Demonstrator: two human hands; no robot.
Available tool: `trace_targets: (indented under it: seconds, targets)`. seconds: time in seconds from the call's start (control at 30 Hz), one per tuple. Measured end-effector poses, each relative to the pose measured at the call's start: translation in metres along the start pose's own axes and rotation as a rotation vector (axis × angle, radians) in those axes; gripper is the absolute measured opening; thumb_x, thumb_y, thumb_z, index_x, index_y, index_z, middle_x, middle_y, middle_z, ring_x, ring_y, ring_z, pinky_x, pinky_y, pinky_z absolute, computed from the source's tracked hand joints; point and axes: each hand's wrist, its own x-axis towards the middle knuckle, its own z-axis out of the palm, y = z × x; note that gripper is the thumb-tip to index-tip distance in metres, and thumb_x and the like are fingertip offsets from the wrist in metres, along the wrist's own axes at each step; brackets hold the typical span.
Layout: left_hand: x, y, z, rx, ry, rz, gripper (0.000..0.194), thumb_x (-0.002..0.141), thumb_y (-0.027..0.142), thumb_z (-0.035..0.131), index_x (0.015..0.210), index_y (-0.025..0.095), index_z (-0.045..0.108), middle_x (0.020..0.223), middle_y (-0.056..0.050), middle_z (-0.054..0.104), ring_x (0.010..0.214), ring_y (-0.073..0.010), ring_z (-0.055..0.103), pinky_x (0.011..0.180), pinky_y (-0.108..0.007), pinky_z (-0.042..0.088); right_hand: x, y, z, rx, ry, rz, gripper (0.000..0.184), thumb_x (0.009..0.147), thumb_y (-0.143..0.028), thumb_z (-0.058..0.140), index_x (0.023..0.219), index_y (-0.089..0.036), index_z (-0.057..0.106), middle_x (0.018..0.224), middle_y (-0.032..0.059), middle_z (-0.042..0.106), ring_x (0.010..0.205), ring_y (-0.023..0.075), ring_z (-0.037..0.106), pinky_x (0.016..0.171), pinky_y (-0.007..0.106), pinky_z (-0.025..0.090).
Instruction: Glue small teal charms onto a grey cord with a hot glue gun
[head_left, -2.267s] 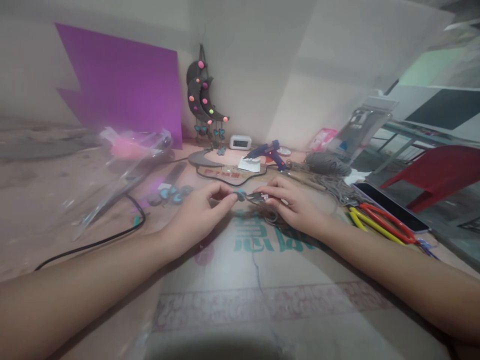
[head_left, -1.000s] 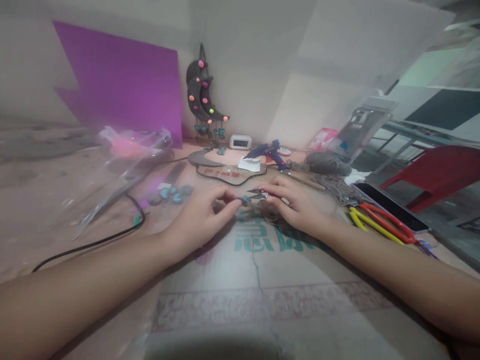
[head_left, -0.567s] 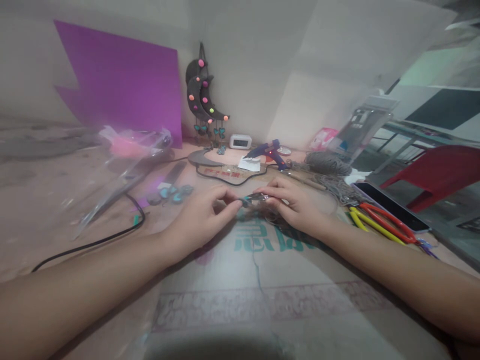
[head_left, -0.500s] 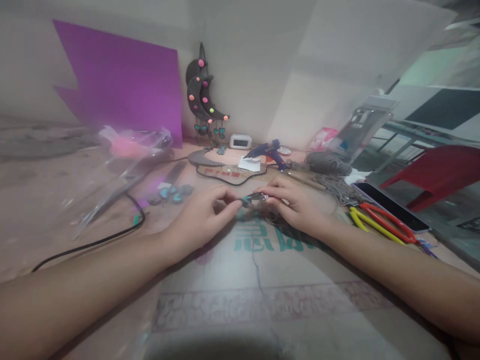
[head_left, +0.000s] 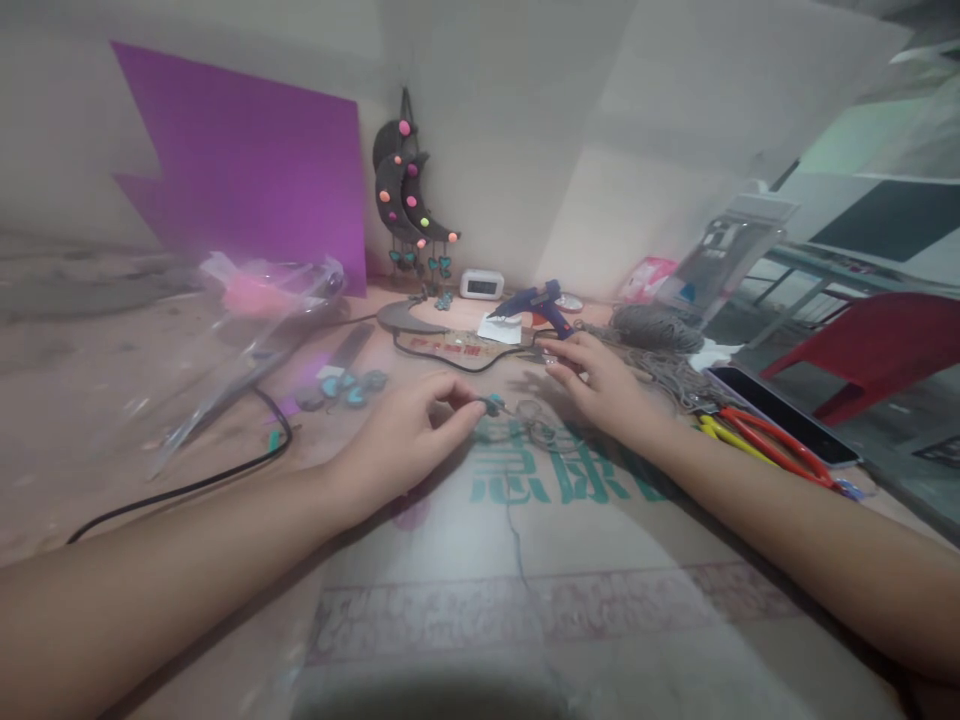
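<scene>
Between the thumb and index finger of my left hand (head_left: 420, 425) is a small teal-and-dark piece (head_left: 493, 403), with a thin cord running from it to the right. Coils of thin grey cord (head_left: 536, 425) lie on the table just beside that piece. Farther back and to the right, the fingertips of my right hand (head_left: 592, 375) hold the shiny end of a small metal tool that looks like scissors (head_left: 534, 356). Blur and the fingers hide part of this tool.
Teal heart pieces (head_left: 354, 390) lie to the left. A blue glue gun (head_left: 536, 300), a white clock (head_left: 481, 284) and a grey crescent (head_left: 409, 316) stand behind. On the right are grey yarn (head_left: 656, 328), a phone (head_left: 780, 415) and red-handled pliers (head_left: 780, 450). A black cable (head_left: 187, 483) curves at left.
My right hand has moved away from the left hand, back and to the right, taking the small metal tool with it. The left hand stays in place, still pinching the teal piece.
</scene>
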Motion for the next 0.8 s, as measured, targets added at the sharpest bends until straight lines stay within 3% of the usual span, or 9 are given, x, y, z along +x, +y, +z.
trace_targets:
  seconds: [0.17, 0.27, 0.43, 0.6, 0.8]
  targets:
    - [0.002, -0.002, 0.001, 0.007, 0.008, 0.02, 0.018, 0.091, 0.033, 0.054, 0.085, 0.019, 0.063, 0.085, -0.001, 0.069, 0.078, -0.0174, 0.063, 0.072, -0.029, 0.046, 0.0, 0.016, 0.008, -0.159, -0.139, -0.011, 0.033, 0.095, -0.032, 0.053, 0.121, -0.018, 0.068, 0.102, 0.0132, 0.066, 0.099, 0.0293, 0.06, 0.088, 0.046, 0.049]
    - [0.003, -0.003, 0.002, 0.021, 0.015, 0.044, 0.018, 0.092, 0.033, 0.054, 0.087, 0.019, 0.064, 0.088, -0.001, 0.07, 0.083, -0.0185, 0.063, 0.076, -0.03, 0.046, 0.001, 0.012, 0.006, -0.13, -0.137, -0.019, 0.032, 0.096, -0.033, 0.052, 0.118, -0.016, 0.068, 0.11, 0.0151, 0.066, 0.106, 0.0301, 0.059, 0.092, 0.048, 0.047]
    - [0.002, -0.004, 0.002, 0.021, 0.015, 0.05, 0.019, 0.092, 0.034, 0.052, 0.086, 0.02, 0.064, 0.088, -0.001, 0.07, 0.084, -0.019, 0.063, 0.076, -0.03, 0.047, 0.001, -0.016, -0.007, 0.168, -0.079, 0.049, 0.023, 0.096, -0.031, 0.052, 0.105, -0.018, 0.069, 0.103, 0.0093, 0.071, 0.096, 0.0231, 0.066, 0.086, 0.039, 0.051]
    - [0.001, -0.003, 0.002, 0.037, -0.002, 0.066, 0.019, 0.092, 0.034, 0.053, 0.085, 0.02, 0.064, 0.085, -0.002, 0.069, 0.082, -0.0189, 0.062, 0.074, -0.03, 0.047, -0.007, -0.053, -0.014, 0.309, -0.18, -0.016, 0.021, 0.094, -0.032, 0.055, 0.101, -0.02, 0.07, 0.099, 0.0067, 0.074, 0.092, 0.0206, 0.067, 0.083, 0.036, 0.051]
    - [0.0, -0.004, 0.003, 0.051, -0.027, 0.105, 0.019, 0.092, 0.032, 0.052, 0.084, 0.02, 0.063, 0.086, -0.002, 0.068, 0.083, -0.0183, 0.062, 0.075, -0.03, 0.047, -0.013, -0.063, -0.005, 0.424, -0.189, -0.044, 0.013, 0.091, -0.025, 0.059, 0.089, -0.019, 0.07, 0.086, 0.0037, 0.073, 0.081, 0.0162, 0.066, 0.077, 0.03, 0.051]
